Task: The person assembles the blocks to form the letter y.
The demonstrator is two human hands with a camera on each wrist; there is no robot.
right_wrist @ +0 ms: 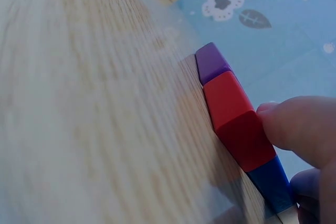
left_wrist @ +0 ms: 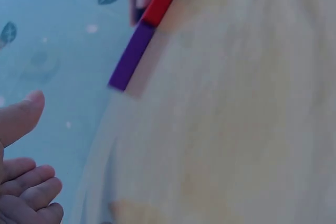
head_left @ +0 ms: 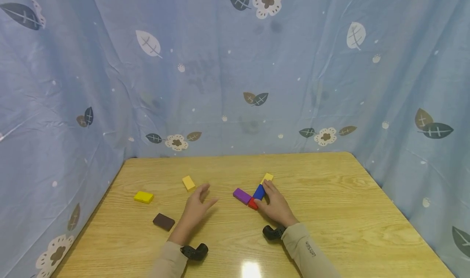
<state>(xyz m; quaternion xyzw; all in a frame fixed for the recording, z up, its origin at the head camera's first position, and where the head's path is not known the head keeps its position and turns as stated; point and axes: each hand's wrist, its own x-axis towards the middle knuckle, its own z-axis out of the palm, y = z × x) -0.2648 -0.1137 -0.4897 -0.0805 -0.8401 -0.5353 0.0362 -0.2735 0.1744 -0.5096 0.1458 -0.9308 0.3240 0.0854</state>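
Note:
My right hand [head_left: 276,207] is at a joined group of small blocks on the table. Its thumb touches the red block [right_wrist: 233,119], while its fingertips reach the pale yellow block [head_left: 267,177] at the far end. Between these two lies the blue block [head_left: 259,192]. A purple block [head_left: 242,196] meets the red one at an angle, forming a corner. My left hand [head_left: 196,206] hovers to the left with thumb and fingers spread, holding nothing. In the left wrist view, its loosely bent fingers [left_wrist: 39,190] show at the edge.
Left of the hands lie a second pale yellow block [head_left: 189,183], a bright yellow block [head_left: 143,197] and a dark brown block [head_left: 163,222]. The wooden table [head_left: 360,225] ends at a blue patterned curtain [head_left: 220,74] behind and on both sides.

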